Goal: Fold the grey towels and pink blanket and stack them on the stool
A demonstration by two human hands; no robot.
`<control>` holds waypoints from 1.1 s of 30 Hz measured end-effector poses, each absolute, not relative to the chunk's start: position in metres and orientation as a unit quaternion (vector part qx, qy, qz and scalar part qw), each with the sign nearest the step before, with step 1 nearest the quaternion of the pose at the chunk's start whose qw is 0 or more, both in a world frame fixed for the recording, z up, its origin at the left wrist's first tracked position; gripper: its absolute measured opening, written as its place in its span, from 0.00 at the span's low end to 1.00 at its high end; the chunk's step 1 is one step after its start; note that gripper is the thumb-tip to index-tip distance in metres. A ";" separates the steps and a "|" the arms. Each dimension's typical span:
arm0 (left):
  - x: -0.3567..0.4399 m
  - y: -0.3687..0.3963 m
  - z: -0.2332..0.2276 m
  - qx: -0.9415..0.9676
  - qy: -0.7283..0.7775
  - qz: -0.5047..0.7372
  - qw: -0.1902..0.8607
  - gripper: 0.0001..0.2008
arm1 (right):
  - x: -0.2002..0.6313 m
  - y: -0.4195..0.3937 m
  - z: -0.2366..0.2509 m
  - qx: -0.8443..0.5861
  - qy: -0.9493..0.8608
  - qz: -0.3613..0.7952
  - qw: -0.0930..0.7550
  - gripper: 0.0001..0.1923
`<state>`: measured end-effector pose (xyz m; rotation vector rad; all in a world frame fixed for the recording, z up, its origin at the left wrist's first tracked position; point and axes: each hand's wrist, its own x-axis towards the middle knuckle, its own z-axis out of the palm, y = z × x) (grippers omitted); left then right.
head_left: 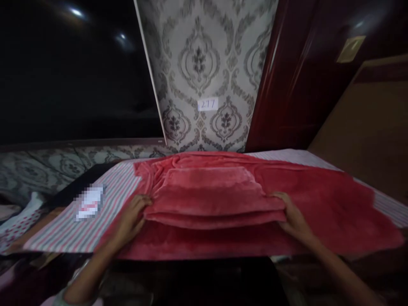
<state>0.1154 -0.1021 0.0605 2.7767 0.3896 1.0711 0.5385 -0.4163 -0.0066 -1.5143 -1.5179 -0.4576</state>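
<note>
A folded red fleece cloth [210, 193] lies in a thick stack on a wider spread of red fleece [328, 208] over a table. My left hand [132, 219] rests against the stack's left end, fingers tucked under its edge. On the opposite end, my right hand [293, 216] holds the folded layers. Both hands flank the stack near the table's front edge.
A striped cloth [63, 231] covers the table [306, 156] beneath the red fleece, with a blurred white label [90, 203] on its left part. Patterned wallpaper with a small number tag [208, 104] stands behind, a dark screen at left, a dark red door at right.
</note>
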 end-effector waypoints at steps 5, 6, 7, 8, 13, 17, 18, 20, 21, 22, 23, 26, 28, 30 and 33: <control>0.095 -0.133 -0.004 0.934 0.152 0.320 0.046 0.13 | 0.513 -0.446 -0.058 -0.651 -0.611 -0.153 0.423 0.17; 0.094 -0.135 -0.008 0.935 0.154 0.318 0.040 0.13 | 0.512 -0.450 -0.059 -0.659 -0.609 -0.150 0.415 0.18; 0.093 -0.136 -0.009 0.936 0.153 0.314 0.036 0.13 | 0.510 -0.454 -0.057 -0.663 -0.613 -0.147 0.405 0.20; 0.091 -0.137 -0.008 0.938 0.152 0.309 0.034 0.14 | 0.509 -0.459 -0.054 -0.664 -0.620 -0.143 0.393 0.21; 0.084 -0.142 0.020 0.934 0.169 0.311 0.051 0.15 | 0.501 -0.489 -0.017 -0.683 -0.625 -0.134 0.354 0.23; 0.126 -0.159 0.058 0.926 0.211 0.313 0.024 0.21 | 0.483 -0.459 0.028 -0.708 -0.578 -0.176 0.365 0.23; 0.144 -0.165 0.066 0.934 0.209 0.289 0.014 0.23 | 0.476 -0.442 0.037 -0.714 -0.582 -0.173 0.348 0.25; 0.180 -0.179 0.074 0.949 0.206 0.239 -0.009 0.29 | 0.460 -0.406 0.048 -0.729 -0.609 -0.142 0.279 0.30; 0.196 -0.185 0.073 0.953 0.210 0.219 -0.021 0.31 | 0.453 -0.389 0.049 -0.743 -0.609 -0.133 0.241 0.32; 0.210 -0.190 0.070 0.955 0.217 0.198 -0.030 0.33 | 0.447 -0.374 0.047 -0.763 -0.601 -0.124 0.204 0.34; 0.220 -0.194 0.063 0.956 0.230 0.176 -0.034 0.34 | 0.444 -0.363 0.043 -0.783 -0.588 -0.111 0.170 0.35; 0.235 -0.195 0.033 0.954 0.275 0.120 -0.022 0.36 | 0.443 -0.349 0.018 -0.825 -0.553 -0.063 0.102 0.37; 0.236 -0.191 0.014 0.951 0.288 0.111 -0.018 0.36 | 0.446 -0.350 0.003 -0.831 -0.546 -0.052 0.096 0.36; 0.234 -0.187 0.001 0.951 0.284 0.119 -0.022 0.36 | 0.448 -0.352 -0.007 -0.831 -0.543 -0.057 0.107 0.37; 0.233 -0.183 -0.004 0.951 0.279 0.131 -0.021 0.35 | 0.449 -0.355 -0.009 -0.830 -0.541 -0.054 0.126 0.36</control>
